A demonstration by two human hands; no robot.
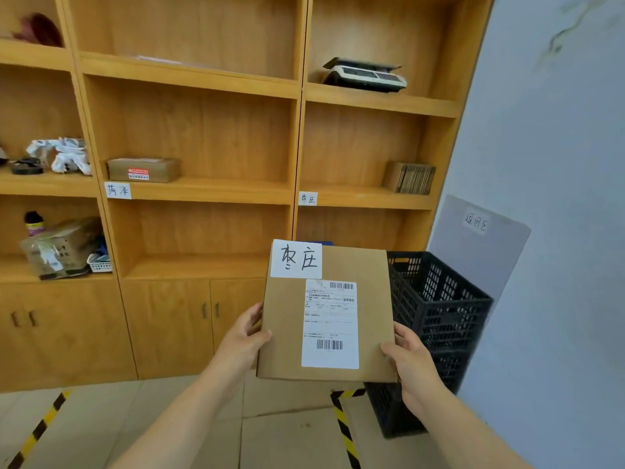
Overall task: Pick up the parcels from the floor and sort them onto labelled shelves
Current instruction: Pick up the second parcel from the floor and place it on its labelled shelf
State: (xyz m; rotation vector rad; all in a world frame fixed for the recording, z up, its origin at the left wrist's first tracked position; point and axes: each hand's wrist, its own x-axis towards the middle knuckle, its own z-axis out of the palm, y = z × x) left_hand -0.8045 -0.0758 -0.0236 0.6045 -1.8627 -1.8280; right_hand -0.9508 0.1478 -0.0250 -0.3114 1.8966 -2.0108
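parcel, handwritten tag 枣庄, held up in front of shelving, off the floor. left hand and right hand gripping opposite edges. step: sorting. next: place on right shelf with seemingly matching label.

Wooden shelving unit with lower cabinet doors fills the back. Pale grey wall on the right. Tiled floor, yellow-black hazard tape.
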